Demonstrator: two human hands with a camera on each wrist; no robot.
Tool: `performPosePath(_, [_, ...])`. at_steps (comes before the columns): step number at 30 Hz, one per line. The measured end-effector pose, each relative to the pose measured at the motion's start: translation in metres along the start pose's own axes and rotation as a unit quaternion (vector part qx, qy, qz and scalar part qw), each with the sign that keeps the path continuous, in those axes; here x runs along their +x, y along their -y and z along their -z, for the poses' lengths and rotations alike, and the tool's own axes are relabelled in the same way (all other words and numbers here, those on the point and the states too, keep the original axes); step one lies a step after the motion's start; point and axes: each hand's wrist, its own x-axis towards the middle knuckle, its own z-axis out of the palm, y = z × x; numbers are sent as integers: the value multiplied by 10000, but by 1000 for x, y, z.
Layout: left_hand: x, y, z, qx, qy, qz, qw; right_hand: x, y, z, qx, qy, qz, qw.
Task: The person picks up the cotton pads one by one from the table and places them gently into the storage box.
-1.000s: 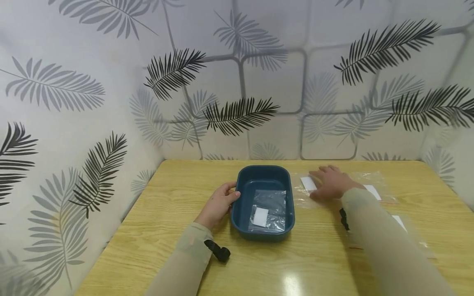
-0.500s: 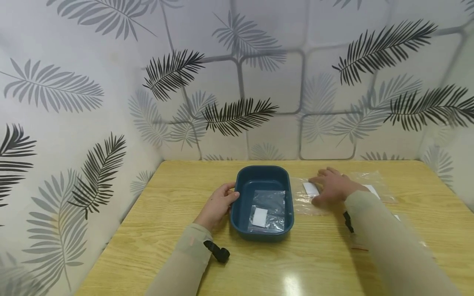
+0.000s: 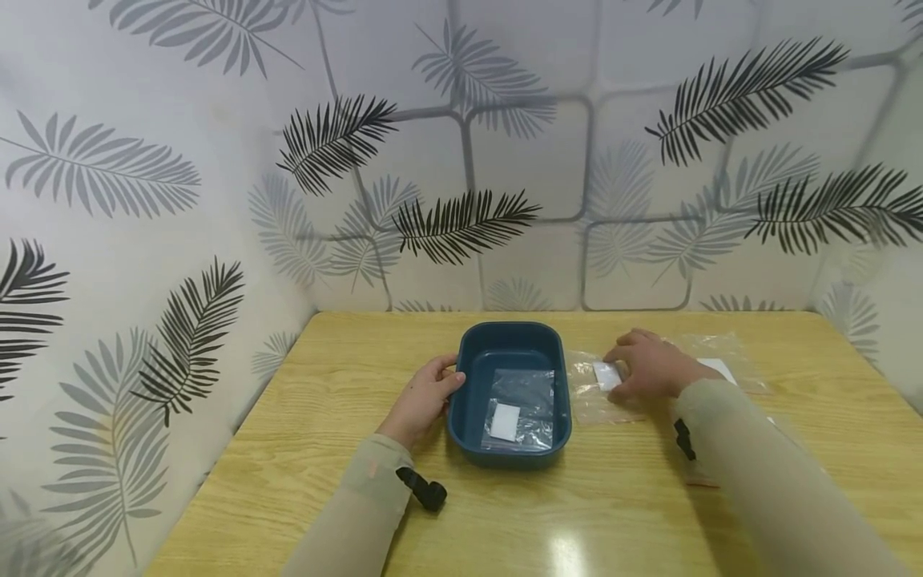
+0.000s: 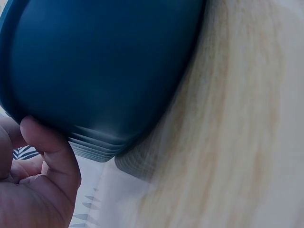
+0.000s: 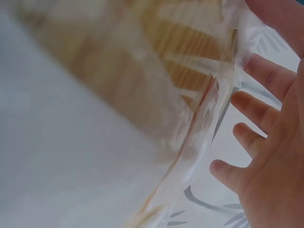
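Hands: 2. Tub: 1, blue, on the wooden surface (image 3: 346, 361). Clear bags: 4 in view.

Left hand (image 3: 421, 401): grips the blue tub (image 3: 512, 459) at its left wall, thumb at the rim, fingers curled against the outside.

Right hand (image 3: 654, 370): thumb and fingers parted, over the second bag (image 3: 594, 410) just right of the tub, at its one white insert (image 3: 606, 377); whether they pinch the film, cannot tell.

First bag (image 3: 521, 388): lies inside the tub, one white card (image 3: 505, 422) in it.

Third bag (image 3: 731, 353): flat on the surface, behind the right wrist; one white piece (image 3: 717, 369), partly covered.

Fourth bag (image 3: 703, 481): mostly hidden under the right forearm, reddish edge showing; contents cannot be made out.

Wrist-worn black devices: 2, one per sleeve.
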Motion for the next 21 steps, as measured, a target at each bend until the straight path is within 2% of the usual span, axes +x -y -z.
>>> performPosePath(10, [0,0,0,-6,5,-48,10000,-2,6,-1,-66,-207,280,9994])
performPosePath(21, [1,2,0,29,13,-21,10000,-5,10,0,-500,-410,572,9963])
